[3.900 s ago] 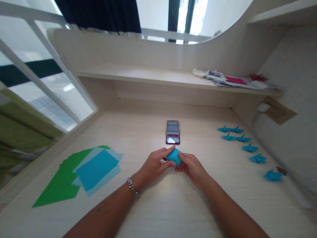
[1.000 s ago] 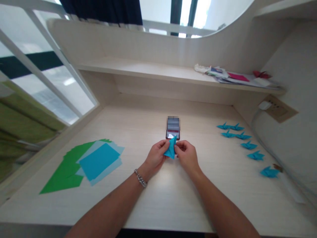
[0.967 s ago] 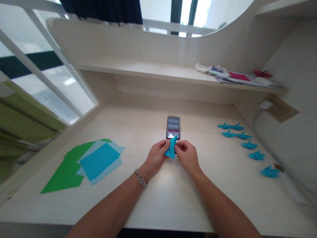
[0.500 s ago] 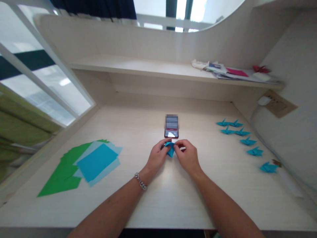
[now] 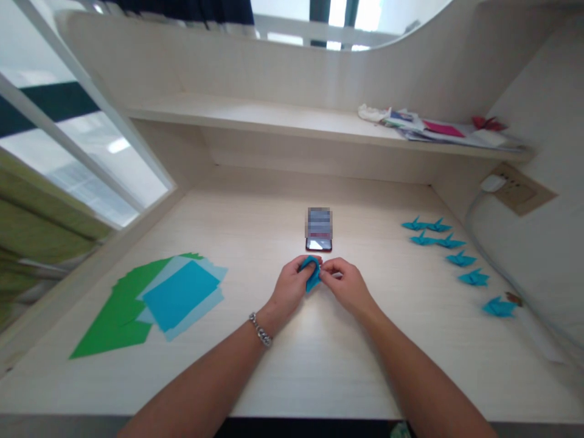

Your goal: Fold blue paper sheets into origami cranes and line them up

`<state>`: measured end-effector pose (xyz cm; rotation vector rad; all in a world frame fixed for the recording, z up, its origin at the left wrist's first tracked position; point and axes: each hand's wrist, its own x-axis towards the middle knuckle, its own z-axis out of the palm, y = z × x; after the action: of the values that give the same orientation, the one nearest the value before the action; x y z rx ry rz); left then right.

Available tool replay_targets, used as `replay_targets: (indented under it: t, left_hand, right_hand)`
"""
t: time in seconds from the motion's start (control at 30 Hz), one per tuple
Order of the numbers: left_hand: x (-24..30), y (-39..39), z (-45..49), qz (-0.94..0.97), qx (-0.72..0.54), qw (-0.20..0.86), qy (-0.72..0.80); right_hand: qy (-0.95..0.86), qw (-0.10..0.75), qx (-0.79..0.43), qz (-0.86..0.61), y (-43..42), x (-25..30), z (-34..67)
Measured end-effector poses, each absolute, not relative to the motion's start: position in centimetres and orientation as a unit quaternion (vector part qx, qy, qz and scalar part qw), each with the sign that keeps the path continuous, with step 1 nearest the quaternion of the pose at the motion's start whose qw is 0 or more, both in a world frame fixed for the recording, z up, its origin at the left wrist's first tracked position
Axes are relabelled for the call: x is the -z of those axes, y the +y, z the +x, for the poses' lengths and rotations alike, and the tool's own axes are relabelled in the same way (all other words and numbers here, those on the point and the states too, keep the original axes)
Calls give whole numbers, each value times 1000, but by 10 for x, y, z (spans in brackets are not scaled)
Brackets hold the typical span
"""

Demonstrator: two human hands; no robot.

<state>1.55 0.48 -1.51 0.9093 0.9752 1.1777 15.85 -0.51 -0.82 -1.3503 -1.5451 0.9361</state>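
Observation:
A small piece of folded blue origami paper [image 5: 312, 281] is held just above the desk, between my two hands. My left hand [image 5: 292, 278] grips it with the thumb across its near face and the fingers behind. The thumb and fingertips of my right hand [image 5: 345, 281] pinch at its right edge; exactly how much they hold is hidden. A phone [image 5: 319, 244] lies right beyond my fingers, its screen partly blurred. Several finished blue paper cranes [image 5: 460, 259] stand in a staggered line on the right side of the desk.
Left of my arms lies a spread stack of blue sheets [image 5: 182, 295] over green sheets [image 5: 104, 328]. Papers [image 5: 438, 129] rest on the shelf [image 5: 274, 117] at the back. A charger [image 5: 493, 182] with a cable sits in the right wall's socket.
The folded blue paper has turned in my hands, and its left side now bends over my left thumb. My right fingers stay at its right edge. The view has shifted slightly.

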Motion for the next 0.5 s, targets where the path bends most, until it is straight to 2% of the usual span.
replay_targets:
  t: [0.5]
  left_hand:
    - [19, 4, 12, 469, -481, 582, 458]
  right_hand:
    - [-567, 438, -468, -517, 2, 14, 161]
